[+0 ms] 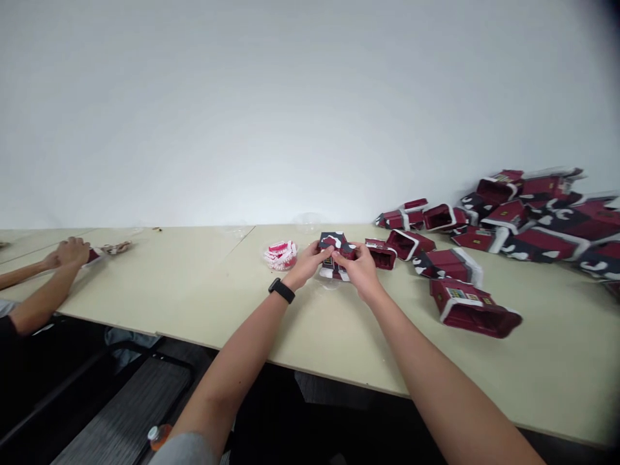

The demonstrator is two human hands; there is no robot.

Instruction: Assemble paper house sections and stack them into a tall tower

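"House (331,240), dark-roofed with white patches: where do you have it?"

"Just right of the centre of the frame, above the tabletop (194,278). My left hand (307,263) grips one side and my right hand (362,268) the other, thumbs close together on the near face. I can't tell how my far fingers lie."

"What's close by?"

"Just left of my hands, a clear bowl (266,260) of red-and-white pieces (281,253). Below the house I see some clear plastic (330,285). I've a black band (281,290) on my left wrist."

"And further out?"

"More maroon houses (450,265) lie from just beside my right hand to the right edge of the frame, heaped toward the upper part of that side, some with their hollow undersides showing. At the far left, another person's hands (72,252) are on a small maroon piece (93,256). A capped bottle (159,436) of something orange shows at the lower left."
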